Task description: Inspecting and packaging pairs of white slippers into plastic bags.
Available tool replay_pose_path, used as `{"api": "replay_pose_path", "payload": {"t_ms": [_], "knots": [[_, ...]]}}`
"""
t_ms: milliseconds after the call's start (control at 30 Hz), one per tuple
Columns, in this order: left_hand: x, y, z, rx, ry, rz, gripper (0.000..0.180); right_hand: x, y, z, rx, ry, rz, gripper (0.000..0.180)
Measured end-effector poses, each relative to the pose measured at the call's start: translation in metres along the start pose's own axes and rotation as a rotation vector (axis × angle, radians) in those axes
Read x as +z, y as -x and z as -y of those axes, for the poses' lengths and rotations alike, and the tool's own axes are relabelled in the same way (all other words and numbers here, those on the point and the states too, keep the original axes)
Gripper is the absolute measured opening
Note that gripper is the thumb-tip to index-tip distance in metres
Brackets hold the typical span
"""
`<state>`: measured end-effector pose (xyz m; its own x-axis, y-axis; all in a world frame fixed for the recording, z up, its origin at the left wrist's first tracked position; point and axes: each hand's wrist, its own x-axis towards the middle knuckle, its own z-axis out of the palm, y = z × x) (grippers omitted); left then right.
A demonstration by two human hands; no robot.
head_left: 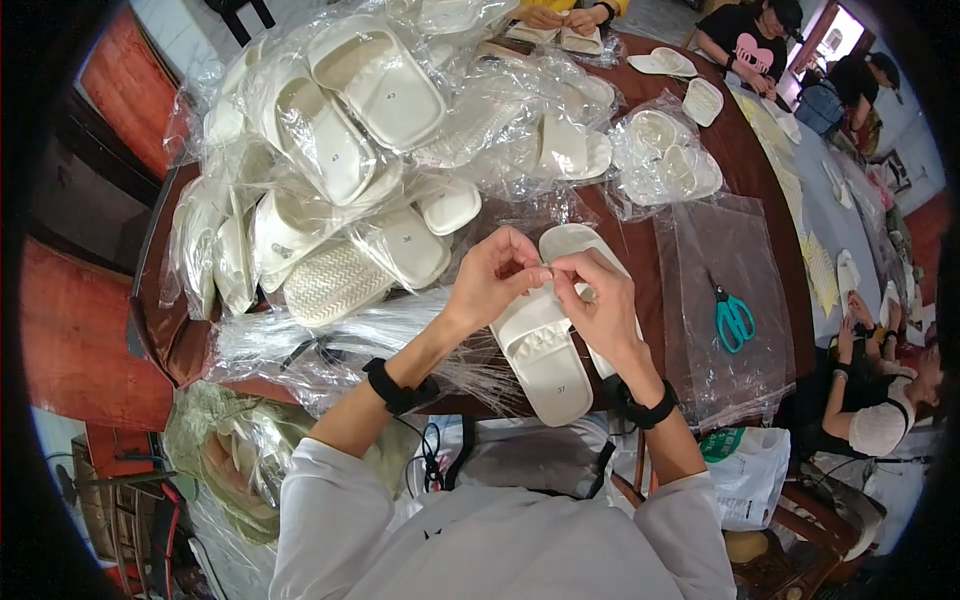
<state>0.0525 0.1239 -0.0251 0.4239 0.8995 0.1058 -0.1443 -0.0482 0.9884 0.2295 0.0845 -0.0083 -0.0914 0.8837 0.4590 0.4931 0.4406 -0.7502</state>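
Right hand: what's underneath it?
Below the right hand is a white slipper; its far end shows, but the hand covers its middle, so anything there can't be seen.

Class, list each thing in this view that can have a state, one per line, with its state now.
Left hand, thumb and fingers pinched together
Right hand, pinched, meeting the left
Slipper nearest the person, unwrapped, insole up
Piled slippers, mostly wrapped in clear plastic
Scissors, laid down; blades look shut
Clear bag under scissors, lying flat
Clear strands, bundled, ends splayed
Wristbands, worn, one per arm
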Motion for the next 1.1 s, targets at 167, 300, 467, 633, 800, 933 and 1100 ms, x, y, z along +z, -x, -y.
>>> {"api": "replay_pose_path", "payload": {"t_ms": [167,300,467,633,800,933,1100], "knots": [[-0.0017,0.0,0.0026,0.004,-0.001,0.022,0.021,0.0014,0.0005,0.0002,0.02,-0.037,-0.009,0.011],[-0.0021,-0.0002,0.004,-0.006,-0.004,0.027,0.021,-0.0013,0.0003,0.0026,0.01,-0.015,0.003,0.012],[-0.0033,-0.0002,0.0046,-0.028,-0.008,0.036,0.02,-0.0026,0.0,0.0045,0.021,-0.014,0.037,0.012],[-0.0034,-0.0006,0.0065,-0.033,-0.02,0.031,0.019,-0.0028,-0.0003,0.0034,0.02,-0.011,0.064,0.011],[-0.0016,-0.001,0.0057,-0.019,0.029,0.027,0.018,-0.004,-0.0021,0.0027,0.037,-0.003,0.111,0.011],[-0.0054,-0.0013,0.0046,-0.052,0.097,0.042,0.018,0.0035,0.0013,0.0012,0.041,-0.032,0.053,0.01],[-0.0065,-0.0029,0.0039,-0.086,0.109,0.051,0.017,0.0026,0.0017,0.0032,-0.047,0.101,0.044,0.01]]}}
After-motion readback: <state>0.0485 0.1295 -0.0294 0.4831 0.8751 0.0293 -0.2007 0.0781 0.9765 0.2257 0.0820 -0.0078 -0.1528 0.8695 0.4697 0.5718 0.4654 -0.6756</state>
